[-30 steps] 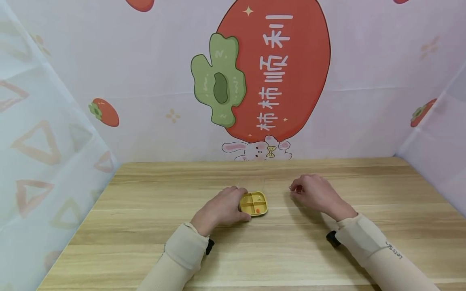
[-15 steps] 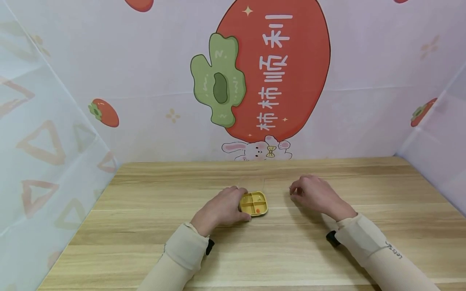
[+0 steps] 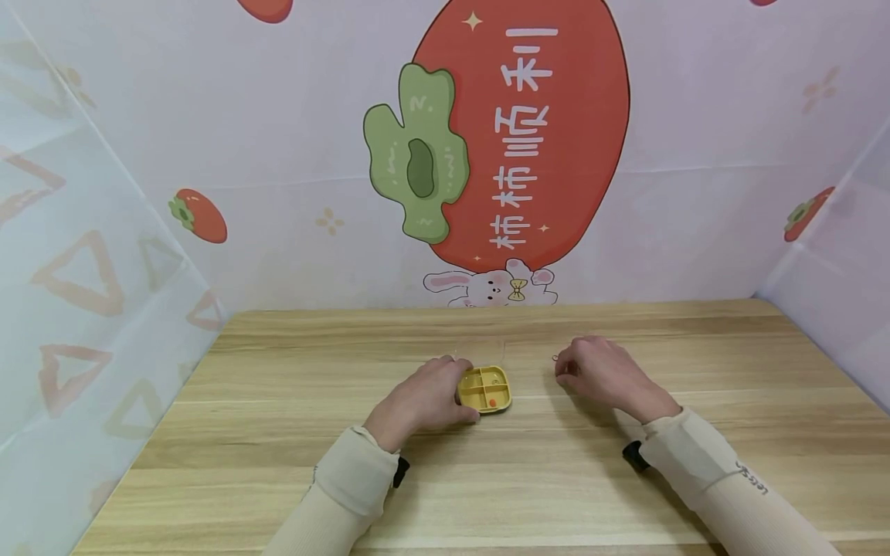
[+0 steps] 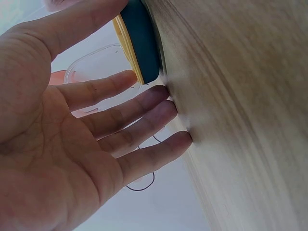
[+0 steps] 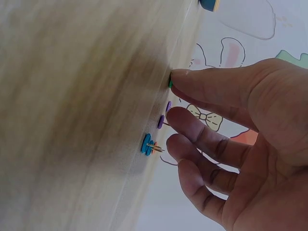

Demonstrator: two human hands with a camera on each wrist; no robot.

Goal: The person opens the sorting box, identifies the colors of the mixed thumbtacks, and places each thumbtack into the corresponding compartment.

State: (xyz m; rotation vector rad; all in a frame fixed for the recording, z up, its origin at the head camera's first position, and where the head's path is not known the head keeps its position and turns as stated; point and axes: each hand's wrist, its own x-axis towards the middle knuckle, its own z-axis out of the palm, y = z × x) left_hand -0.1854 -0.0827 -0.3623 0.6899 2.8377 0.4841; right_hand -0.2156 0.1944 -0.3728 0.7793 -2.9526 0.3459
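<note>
My left hand (image 3: 426,395) holds a small yellow pill box (image 3: 484,390) by its left side, thumb at the near edge and index finger at the far edge. The box has four compartments, a teal base (image 4: 144,43) and a see-through lid standing open behind. One small orange piece (image 3: 493,403) lies in its near right compartment. My right hand (image 3: 599,374) is low over the table, right of the box. In the right wrist view its thumb and index finger pinch a green thumbtack (image 5: 170,82) at the tabletop. Purple thumbtacks (image 5: 160,121) lie by its other fingers.
Blue thumbtacks (image 5: 146,144) with gold pins and an orange one lie clustered beyond the purple ones. The wooden table (image 3: 528,494) ends at a patterned cloth backdrop (image 3: 292,255), with cloth also at both sides.
A red spot seen between my right fingers a second ago is no longer in sight, and those fingers have shifted slightly. My left hand and the box stay still.
</note>
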